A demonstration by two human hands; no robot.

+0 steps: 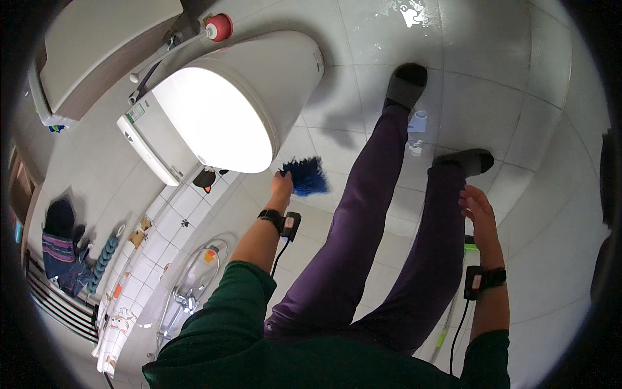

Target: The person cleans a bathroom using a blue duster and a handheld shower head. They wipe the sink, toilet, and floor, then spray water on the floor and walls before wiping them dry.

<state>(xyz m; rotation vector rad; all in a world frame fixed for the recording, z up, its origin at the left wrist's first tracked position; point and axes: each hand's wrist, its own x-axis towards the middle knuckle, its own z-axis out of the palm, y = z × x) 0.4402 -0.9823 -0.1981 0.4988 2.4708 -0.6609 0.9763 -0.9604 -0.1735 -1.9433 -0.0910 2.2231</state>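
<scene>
My left hand (282,184) grips the edge of a dark blue shaggy cloth (308,176), which hangs out to its right over the floor. The cloth is just beyond the front corner of the white toilet lid (218,119); the lid is down. My right hand (477,204) holds nothing. Its fingers are loosely curled and apart, in front of my lower right leg as I see it. Whether they touch the trouser leg (427,253) I cannot tell.
A red plunger (219,27) stands beside the toilet's far side. The tiled floor (388,31) has wet, shiny patches. Behind my left arm are a shower mixer (187,299) and its hose. A pole with bright green parts (441,338) is partly hidden by my right leg.
</scene>
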